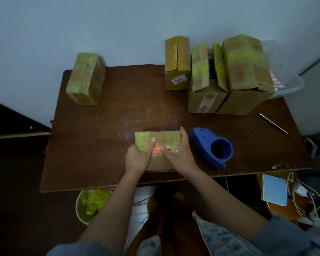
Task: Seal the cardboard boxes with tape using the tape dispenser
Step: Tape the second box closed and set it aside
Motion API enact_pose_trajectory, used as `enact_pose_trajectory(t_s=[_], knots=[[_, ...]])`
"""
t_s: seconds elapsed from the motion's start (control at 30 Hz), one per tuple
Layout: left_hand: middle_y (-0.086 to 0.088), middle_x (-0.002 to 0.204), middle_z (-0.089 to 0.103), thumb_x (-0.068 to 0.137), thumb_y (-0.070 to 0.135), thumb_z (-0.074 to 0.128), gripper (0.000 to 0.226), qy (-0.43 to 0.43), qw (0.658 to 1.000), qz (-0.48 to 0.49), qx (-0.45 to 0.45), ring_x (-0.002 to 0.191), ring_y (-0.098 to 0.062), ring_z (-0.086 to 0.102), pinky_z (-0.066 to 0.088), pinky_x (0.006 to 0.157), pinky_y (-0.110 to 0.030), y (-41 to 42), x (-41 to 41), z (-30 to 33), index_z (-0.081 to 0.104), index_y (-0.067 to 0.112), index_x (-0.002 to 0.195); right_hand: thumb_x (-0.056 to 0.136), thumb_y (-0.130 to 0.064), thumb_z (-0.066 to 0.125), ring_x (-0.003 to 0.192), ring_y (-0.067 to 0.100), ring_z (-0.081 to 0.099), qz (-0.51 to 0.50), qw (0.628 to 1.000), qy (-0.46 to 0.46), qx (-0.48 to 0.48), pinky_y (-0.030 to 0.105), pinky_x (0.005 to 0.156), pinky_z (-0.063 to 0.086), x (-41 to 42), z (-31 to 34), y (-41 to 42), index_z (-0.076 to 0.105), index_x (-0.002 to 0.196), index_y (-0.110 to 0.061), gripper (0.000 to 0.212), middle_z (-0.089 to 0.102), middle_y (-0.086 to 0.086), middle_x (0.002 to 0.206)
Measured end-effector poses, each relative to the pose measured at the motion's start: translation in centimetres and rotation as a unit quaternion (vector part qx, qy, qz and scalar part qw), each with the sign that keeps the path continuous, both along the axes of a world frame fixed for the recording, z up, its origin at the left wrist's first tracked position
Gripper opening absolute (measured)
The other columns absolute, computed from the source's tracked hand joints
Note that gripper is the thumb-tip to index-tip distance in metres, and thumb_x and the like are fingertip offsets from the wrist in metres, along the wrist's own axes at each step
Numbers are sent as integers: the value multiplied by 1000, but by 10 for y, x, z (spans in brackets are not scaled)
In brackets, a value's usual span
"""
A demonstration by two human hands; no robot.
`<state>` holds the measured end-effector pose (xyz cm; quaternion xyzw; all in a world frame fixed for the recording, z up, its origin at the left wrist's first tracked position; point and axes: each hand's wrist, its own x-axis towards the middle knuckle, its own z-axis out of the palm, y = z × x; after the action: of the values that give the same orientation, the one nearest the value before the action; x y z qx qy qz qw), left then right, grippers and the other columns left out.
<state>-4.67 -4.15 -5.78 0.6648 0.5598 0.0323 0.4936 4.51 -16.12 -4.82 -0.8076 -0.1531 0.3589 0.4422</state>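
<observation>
Both the left hand (138, 157) and right hand (177, 154) gripped the small box (163, 139), steadying it, I'd guess; the tape dispenser (211, 146) lay idle just right of them.

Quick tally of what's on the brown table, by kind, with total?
Cardboard boxes: 5: tape-wrapped one far left, small plain brown one, open-flapped one, large taped one, small one under both hands
Blue plastic tape dispenser: 1
Slim metal pen: 1
Total: 7
</observation>
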Motion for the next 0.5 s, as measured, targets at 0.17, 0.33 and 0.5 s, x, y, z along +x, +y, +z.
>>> enact_pose_trajectory(t_s=[0.17,0.33,0.5], knots=[[-1,74,70,81,73,51,61,19,999,-30,-11,78,-21,67,50,74,-30,3,-5,5,71,15,75,80,-37,78,144,16,24,1,1000,0,14,45,117,30,1,-3,-2,1,155,-37,107,18,-3,160],[-18,94,69,97,61,30,68,49,990,-80,109,92,-36,63,50,82,-39,6,-10,11,67,5,90,89,-41,67,129,19,29,-13,995,-99,-19,31,104,29,-1,-4,-2,27,145,-22,71,32,1,142],[-11,113,69,104,33,38,43,-93,992,4,82,112,-26,62,46,93,-33,28,-21,15,68,4,114,96,-39,57,114,22,42,-131,981,-133,-53,27,89,33,-8,-6,5,43,110,-19,28,39,-2,113]])
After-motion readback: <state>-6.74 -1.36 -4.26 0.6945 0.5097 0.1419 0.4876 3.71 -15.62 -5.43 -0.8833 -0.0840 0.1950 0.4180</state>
